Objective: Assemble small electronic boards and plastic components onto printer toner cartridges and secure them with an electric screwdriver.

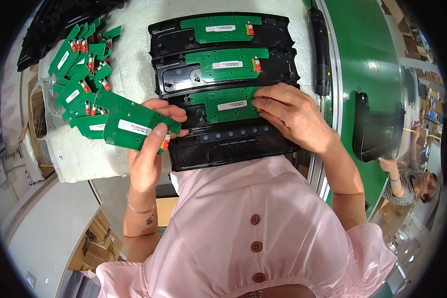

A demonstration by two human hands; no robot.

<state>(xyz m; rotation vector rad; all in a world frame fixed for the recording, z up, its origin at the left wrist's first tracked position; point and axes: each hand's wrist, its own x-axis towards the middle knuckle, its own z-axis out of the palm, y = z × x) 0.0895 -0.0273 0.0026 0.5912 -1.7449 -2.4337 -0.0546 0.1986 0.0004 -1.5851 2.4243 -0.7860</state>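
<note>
My left hand [156, 129] grips a green circuit board [129, 121] with a white label and a red-and-white connector, thumb on top. My right hand [293, 111] has its fingers bent down on the right end of another green circuit board [223, 105], which lies in the third black plastic housing [194, 121] of a row. That board's connector is mostly covered by my fingers. Farther back, two black housings [171, 79] each carry a circuit board [226, 64]. Nearest me is a black housing [208, 151] with a row of round buttons and no board on it.
A heap of green circuit boards [74, 94] lies at the left on the white padded surface [129, 49]. Black parts [39, 39] sit at the far left. To the right, a black power screwdriver [320, 59] lies beside a green conveyor belt [362, 64] carrying a black housing [370, 126]; a co-worker's hand [390, 166] reaches there.
</note>
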